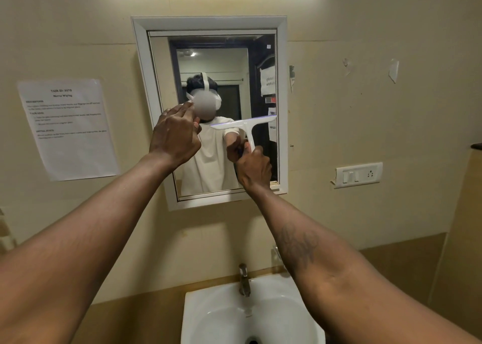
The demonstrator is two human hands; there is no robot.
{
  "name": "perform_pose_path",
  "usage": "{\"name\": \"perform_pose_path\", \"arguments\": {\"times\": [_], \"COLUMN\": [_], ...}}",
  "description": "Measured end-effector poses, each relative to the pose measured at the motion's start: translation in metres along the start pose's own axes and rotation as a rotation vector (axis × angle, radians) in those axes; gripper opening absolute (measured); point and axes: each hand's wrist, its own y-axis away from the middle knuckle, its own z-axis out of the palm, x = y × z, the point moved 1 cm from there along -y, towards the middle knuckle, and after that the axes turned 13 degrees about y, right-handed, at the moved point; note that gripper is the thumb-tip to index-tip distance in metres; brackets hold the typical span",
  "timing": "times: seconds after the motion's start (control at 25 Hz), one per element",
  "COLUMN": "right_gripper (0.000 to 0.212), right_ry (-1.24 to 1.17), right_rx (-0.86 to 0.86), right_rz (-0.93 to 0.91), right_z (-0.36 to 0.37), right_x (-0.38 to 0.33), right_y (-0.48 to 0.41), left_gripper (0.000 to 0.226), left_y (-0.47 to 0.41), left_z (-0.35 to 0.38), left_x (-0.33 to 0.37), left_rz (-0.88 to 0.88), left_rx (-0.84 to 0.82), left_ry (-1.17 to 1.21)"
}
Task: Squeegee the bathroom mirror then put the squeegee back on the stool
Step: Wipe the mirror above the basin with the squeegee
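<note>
A white-framed bathroom mirror point(167, 124) hangs on the beige wall straight ahead. My right hand point(254, 167) grips the handle of a white squeegee point(245, 125), whose blade lies across the right half of the glass, tilted up to the right. My left hand point(176, 132) is raised in front of the mirror's left half with loosely bent fingers reaching toward the glass; whether they touch it I cannot tell. It holds nothing. The stool is out of view.
A white washbasin point(208, 315) with a metal tap point(244, 279) sits below the mirror. A printed sheet point(67, 128) is taped to the wall at left. A switch and socket plate point(358, 174) is on the wall at right.
</note>
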Motion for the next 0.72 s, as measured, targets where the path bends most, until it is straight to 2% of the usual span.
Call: {"name": "perform_pose_path", "arguments": {"times": [0.16,0.72], "right_gripper": [0.047,0.043], "right_ry": [0.008,0.109], "right_rx": [-0.071,-0.143], "right_rz": [0.029,0.097], "right_z": [0.01,0.029], "right_x": [0.019,0.076], "right_y": [0.023,0.09], "left_gripper": [0.046,0.051], "left_y": [0.01,0.051], "left_z": [0.002,0.033], "left_x": [0.0,-0.004], "left_rz": [0.0,-0.047], "left_rx": [-0.004,-0.091], "left_ry": [0.021,0.051]}}
